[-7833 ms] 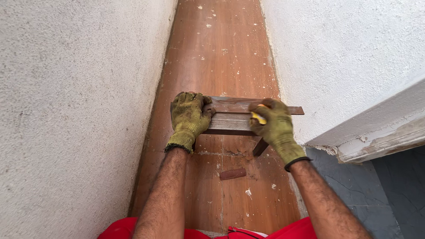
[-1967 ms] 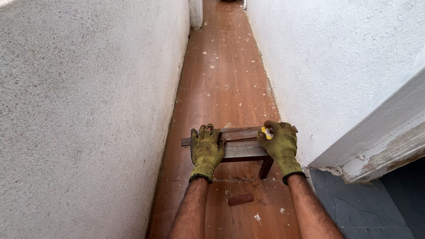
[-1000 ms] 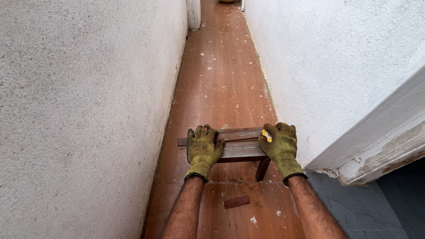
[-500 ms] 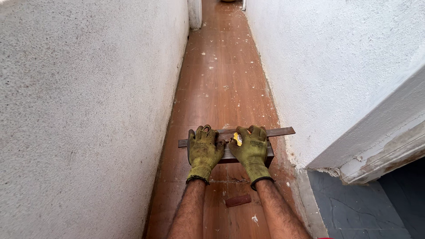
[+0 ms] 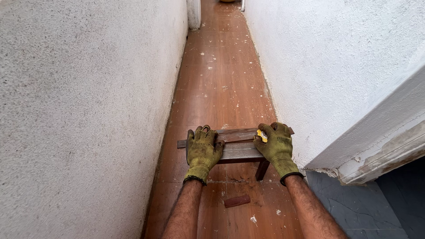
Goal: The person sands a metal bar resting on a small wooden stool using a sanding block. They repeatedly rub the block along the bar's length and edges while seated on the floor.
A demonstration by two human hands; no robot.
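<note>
You're crouched over the small wooden stool (image 5: 237,148), both gloved hands planted on its slatted top; by the look of it, this is the steadying or shifting step, with the stool gripped at both ends and nothing lifted clear that I can make out.

Your left hand (image 5: 202,148) lies flat on the stool's left end, fingers (image 5: 201,132) spread and curled a little over its far edge, palm pressing down; it clasps the slat loosely rather than in a fist.

Your right hand (image 5: 276,144) sits on the stool's right end, fingers bent over the top, and there's a small yellow piece (image 5: 261,135) pinched near the thumb; what that piece is, I can't tell.

The stool itself stands across the narrow corridor on the brown tiled floor (image 5: 219,75), one dark leg (image 5: 262,169) showing under its right side; the rough white wall (image 5: 84,110) runs just beside the stool's left end, the other white wall (image 5: 327,66) near its right end.

A small reddish block (image 5: 237,201) lies on the floor on your side of the stool, between your forearms; both arms are stretched forward, nearly parallel.

In my judgement, the next move calls for an even grip from both hands, so the stool stays level and clears both walls.
</note>
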